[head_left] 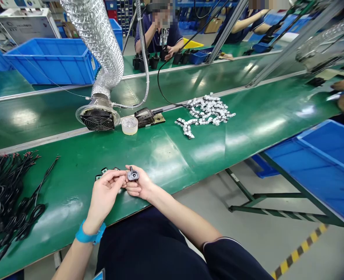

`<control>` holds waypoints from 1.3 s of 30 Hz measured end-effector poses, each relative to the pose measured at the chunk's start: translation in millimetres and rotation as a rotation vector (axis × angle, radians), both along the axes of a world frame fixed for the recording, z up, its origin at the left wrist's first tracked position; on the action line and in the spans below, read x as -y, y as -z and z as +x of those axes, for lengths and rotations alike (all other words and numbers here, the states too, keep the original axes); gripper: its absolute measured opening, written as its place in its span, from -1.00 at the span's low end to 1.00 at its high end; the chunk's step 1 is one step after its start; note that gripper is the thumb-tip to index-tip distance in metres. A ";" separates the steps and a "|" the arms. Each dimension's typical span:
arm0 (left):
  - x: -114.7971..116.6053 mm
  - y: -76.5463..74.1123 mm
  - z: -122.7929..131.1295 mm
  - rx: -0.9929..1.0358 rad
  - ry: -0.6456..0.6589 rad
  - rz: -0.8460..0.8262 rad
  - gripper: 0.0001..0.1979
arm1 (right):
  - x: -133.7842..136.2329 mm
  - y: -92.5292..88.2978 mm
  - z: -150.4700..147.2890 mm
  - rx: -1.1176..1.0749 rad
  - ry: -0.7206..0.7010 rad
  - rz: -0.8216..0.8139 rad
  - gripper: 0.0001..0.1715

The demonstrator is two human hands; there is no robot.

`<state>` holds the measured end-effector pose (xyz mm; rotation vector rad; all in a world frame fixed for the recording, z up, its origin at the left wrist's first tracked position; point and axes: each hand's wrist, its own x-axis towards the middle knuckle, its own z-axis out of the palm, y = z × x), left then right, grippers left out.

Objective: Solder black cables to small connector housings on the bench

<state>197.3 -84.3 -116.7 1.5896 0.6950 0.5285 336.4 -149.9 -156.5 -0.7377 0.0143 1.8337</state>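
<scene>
My right hand (141, 187) holds a small black housing (133, 175), with a round, ringed opening on its upper face and a short stub sticking up at the back. Close against its left side, my left hand (105, 192) has thumb and forefinger pinched together. What lies between those fingertips is too small to make out. Just behind my left hand, small green circuit boards (103, 170) lie on the green bench (160, 155), partly covered by the fingers. A blue band (89, 233) circles my left wrist.
Black cables (2, 194) pile up at the left. An extractor fan (97, 118) hangs under a foil duct, near a tape roll (130, 125) and a soldering-tool holder (145, 116). White-and-black small parts (206, 110) lie right of centre. Blue trays (320, 163) stand right; people work opposite.
</scene>
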 end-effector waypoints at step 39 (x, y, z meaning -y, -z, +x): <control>39.4 27.8 -10.0 0.023 -0.039 1.052 -0.62 | 17.7 -3.3 -25.9 0.363 0.384 -0.019 -0.51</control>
